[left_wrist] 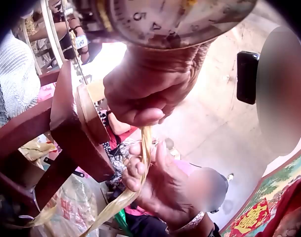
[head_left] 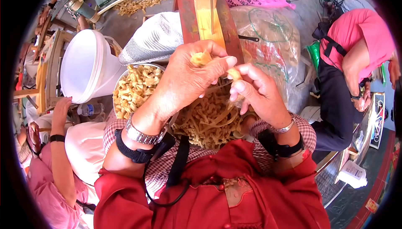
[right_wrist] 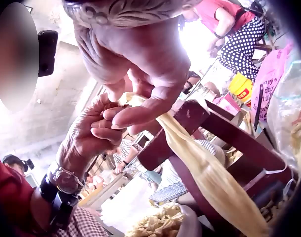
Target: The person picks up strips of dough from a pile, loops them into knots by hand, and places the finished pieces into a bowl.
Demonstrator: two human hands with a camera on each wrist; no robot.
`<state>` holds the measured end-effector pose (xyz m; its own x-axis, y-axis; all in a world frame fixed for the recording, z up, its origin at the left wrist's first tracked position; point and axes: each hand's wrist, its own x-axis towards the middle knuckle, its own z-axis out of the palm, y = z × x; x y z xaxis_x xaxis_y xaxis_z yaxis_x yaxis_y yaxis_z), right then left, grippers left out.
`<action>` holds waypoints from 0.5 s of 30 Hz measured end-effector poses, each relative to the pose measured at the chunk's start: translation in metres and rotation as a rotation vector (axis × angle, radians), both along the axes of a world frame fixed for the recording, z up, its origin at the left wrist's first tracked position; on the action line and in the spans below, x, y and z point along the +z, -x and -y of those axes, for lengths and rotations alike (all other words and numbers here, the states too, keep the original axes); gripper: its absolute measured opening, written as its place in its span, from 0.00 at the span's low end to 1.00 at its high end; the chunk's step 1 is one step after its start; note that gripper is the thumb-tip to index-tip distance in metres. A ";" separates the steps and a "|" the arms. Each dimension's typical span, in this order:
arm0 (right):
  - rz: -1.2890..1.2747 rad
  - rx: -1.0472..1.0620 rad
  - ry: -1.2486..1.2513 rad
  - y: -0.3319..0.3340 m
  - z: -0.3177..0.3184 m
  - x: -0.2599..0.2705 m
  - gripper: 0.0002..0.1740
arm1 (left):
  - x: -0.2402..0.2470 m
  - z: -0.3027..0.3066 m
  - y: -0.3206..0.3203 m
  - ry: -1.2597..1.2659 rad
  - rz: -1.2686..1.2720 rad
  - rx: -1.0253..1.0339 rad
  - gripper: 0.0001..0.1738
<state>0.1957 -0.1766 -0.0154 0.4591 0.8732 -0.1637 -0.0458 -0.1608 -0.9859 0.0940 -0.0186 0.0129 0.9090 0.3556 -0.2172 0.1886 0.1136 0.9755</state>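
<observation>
My left hand, with a watch at its wrist, grips a pale yellow strip, part of which shows between thumb and fingers. Close on its right, my right hand pinches the same strip between thumb and fingers. In the left wrist view the strip runs down from my left hand past the curled fingers of my right hand. A long, flat length of strip hangs from my right hand in the right wrist view. Below both hands lies a heap of twisted yellow pieces.
A bowl of short knotted pieces stands left of the heap, beside a white bucket. Ahead is a red wooden bench with a yellow wooden block. Plastic bags lie to its right. People sit on both sides.
</observation>
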 end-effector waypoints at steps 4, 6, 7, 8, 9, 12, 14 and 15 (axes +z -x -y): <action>0.216 0.070 -0.026 -0.004 0.000 0.007 0.15 | 0.001 -0.006 0.002 0.126 0.059 0.050 0.08; 0.307 0.039 -0.065 -0.010 -0.001 0.009 0.17 | -0.005 -0.019 0.005 0.201 0.154 0.128 0.06; 0.381 0.047 -0.085 -0.014 -0.003 0.011 0.17 | -0.005 -0.025 0.005 0.238 0.203 0.161 0.05; 0.454 0.059 -0.100 -0.020 -0.006 0.014 0.17 | -0.003 -0.028 0.004 0.273 0.216 0.181 0.04; 0.525 0.071 -0.113 -0.025 -0.011 0.018 0.17 | -0.001 -0.032 0.002 0.260 0.244 0.190 0.04; 0.734 -0.006 -0.095 -0.041 -0.031 0.037 0.17 | 0.002 -0.043 -0.010 0.188 0.312 0.218 0.05; 0.795 -0.099 -0.126 -0.054 -0.045 0.035 0.17 | 0.004 -0.046 -0.026 0.077 0.340 0.239 0.07; 0.834 -0.127 -0.130 -0.060 -0.050 0.032 0.17 | 0.006 -0.047 -0.033 0.019 0.357 0.254 0.08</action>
